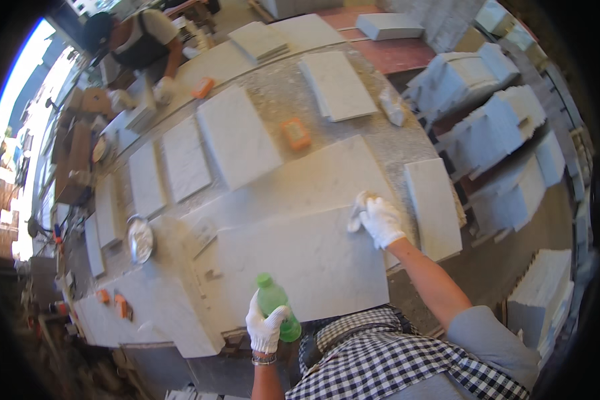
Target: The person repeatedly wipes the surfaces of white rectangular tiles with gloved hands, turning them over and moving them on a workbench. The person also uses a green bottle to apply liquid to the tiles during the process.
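Observation:
My left hand (265, 325), in a white knit glove, is wrapped round a green plastic bottle (273, 299) with a green cap. The bottle stands out in front of my apron, tilted a little, over the near edge of a pale stone slab (300, 260). My right hand (382, 221), gloved in white too, is closed on a bunched, greyish-white cloth (357, 212). It presses that cloth against the upper right part of the slab. Behind this slab lies another pale slab (327, 167), partly covered by it.
Tiles (240, 137) lie across the dusty worktable, with a stacked pair (338, 87) farther back. An orange block (295, 133) and a metal bowl (140, 239) with white contents sit among them. Stone stacks (493, 133) stand at right. Another person (140, 47) works at far left.

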`<state>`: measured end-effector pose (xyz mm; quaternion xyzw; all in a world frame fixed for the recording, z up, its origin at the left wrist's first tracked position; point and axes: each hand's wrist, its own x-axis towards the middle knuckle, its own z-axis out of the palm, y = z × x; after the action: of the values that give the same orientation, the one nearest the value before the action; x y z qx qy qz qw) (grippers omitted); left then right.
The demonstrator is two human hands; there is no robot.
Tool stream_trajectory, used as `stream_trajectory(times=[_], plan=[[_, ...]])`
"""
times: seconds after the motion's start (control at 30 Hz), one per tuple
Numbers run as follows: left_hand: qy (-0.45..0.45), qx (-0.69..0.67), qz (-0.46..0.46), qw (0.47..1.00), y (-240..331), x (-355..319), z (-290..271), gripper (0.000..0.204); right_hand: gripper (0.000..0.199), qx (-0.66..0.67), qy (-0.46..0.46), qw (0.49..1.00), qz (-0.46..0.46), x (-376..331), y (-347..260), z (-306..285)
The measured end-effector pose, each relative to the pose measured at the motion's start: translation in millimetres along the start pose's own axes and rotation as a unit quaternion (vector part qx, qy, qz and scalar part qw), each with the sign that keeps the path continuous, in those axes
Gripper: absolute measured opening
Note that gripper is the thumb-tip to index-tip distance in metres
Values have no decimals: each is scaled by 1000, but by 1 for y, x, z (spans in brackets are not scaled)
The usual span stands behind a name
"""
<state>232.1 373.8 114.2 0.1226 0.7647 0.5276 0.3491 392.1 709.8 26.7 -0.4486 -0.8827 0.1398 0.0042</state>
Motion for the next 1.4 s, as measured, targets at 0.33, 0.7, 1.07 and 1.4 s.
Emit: stream_trajectory(times=[0.33, 0.7, 1.07, 1.4], plan=[[274, -134, 125, 944, 13, 5, -145, 61, 36, -32, -42, 998, -15, -54, 8, -4], [525, -31, 174, 833, -58, 131, -365, 54, 39, -78, -47, 995, 41, -123, -5, 24], [587, -174, 52, 789, -119, 187, -387, 71, 38, -43, -12, 993, 110, -81, -12, 29], [603, 154, 12, 782, -169, 184, -399, 72, 34, 97, -77, 979, 163, -24, -13, -22]])
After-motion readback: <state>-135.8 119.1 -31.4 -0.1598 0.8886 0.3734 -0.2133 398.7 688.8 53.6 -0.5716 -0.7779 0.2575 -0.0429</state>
